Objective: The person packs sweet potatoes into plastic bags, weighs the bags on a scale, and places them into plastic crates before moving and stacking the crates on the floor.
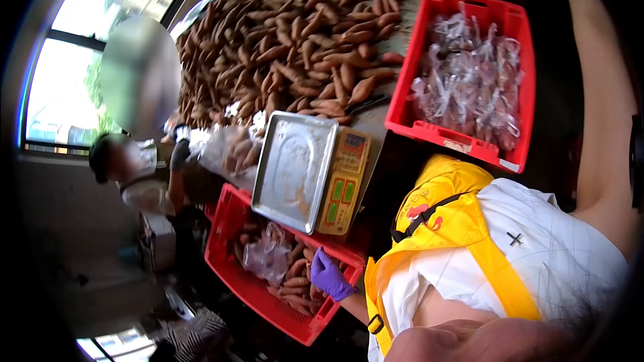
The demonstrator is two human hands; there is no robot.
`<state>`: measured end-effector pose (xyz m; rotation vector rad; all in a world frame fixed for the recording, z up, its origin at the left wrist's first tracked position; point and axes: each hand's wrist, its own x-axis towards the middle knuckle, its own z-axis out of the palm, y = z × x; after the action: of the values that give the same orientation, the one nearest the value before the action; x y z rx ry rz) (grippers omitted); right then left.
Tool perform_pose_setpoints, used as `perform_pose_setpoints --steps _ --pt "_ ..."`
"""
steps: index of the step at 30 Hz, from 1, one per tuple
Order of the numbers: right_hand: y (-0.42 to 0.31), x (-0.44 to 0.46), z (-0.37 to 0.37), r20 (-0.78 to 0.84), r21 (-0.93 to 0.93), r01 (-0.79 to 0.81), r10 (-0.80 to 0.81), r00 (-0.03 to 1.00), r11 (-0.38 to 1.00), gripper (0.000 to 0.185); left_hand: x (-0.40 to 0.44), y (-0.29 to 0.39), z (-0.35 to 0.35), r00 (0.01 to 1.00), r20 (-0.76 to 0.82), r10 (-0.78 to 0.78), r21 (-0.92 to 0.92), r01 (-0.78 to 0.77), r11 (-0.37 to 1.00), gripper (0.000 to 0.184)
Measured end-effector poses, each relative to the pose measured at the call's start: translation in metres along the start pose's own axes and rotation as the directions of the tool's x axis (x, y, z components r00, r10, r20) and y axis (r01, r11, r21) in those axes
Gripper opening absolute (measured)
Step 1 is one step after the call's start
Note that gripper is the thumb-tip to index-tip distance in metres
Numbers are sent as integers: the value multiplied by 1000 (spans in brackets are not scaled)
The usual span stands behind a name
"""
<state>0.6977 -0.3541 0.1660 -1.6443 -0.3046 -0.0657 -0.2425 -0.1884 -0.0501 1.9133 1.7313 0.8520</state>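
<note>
My left hand (330,276), in a purple glove, is over the near side of a red crate (268,318). Its fingers are curled and appear closed on a sweet potato (309,259), though they partly hide it. Around it lie more loose sweet potatoes (294,289), with a clear plastic bag (268,254) on top of them. My bare right arm (604,87) stretches up along the right side, and its hand is outside the view. Beside the crate stands a weighing scale (342,191) with a metal tray (295,167) that bears brown smears.
A large heap of sweet potatoes (282,40) covers the table. Another red crate (396,104) holds several bagged portions (469,80). Across the table, a person in a dark cap (104,157) has a gloved hand (180,154) by a filled plastic bag (231,150).
</note>
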Motion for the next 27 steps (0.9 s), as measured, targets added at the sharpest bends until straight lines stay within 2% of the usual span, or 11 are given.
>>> perform_pose_setpoints --steps 3,9,10,12,13,16,17,18,21,23,27 --pt "10 63 14 47 -62 -66 69 997 996 69 -13 18 -14 984 27 -174 -128 176 976 23" --pt "81 171 39 236 -96 -310 325 916 946 60 -18 -5 -16 983 -18 -182 -157 177 972 22" --pt "57 100 94 56 -243 -295 317 947 924 46 -20 -3 -19 984 -17 -177 -151 173 973 22" --pt "67 61 153 54 -299 -237 265 963 924 35 -22 -3 -24 982 -19 -185 -147 181 973 23" --pt "84 76 163 435 -280 -216 324 840 935 22 -22 -3 -26 975 5 -224 -132 223 966 23" --pt "59 -79 270 401 -362 3 152 903 932 19 -25 -14 -25 945 44 -325 -170 328 929 23" --pt "99 -57 294 758 -263 -12 214 616 965 22 -27 -20 -23 924 68 -376 -218 382 898 22" --pt "87 -120 321 715 -315 161 123 688 935 38 -30 -27 -22 921 68 -384 -215 389 896 23" --pt "38 -258 372 939 -251 263 169 298 932 39 -27 -22 -23 915 101 -391 -232 404 885 23" --pt "51 -306 407 998 -34 722 -20 66 691 40 -22 -36 -22 901 174 -398 -238 431 870 24" --pt "-29 -428 442 942 93 927 270 -200 364 47 4 -19 -28 953 50 -297 -193 301 934 23"
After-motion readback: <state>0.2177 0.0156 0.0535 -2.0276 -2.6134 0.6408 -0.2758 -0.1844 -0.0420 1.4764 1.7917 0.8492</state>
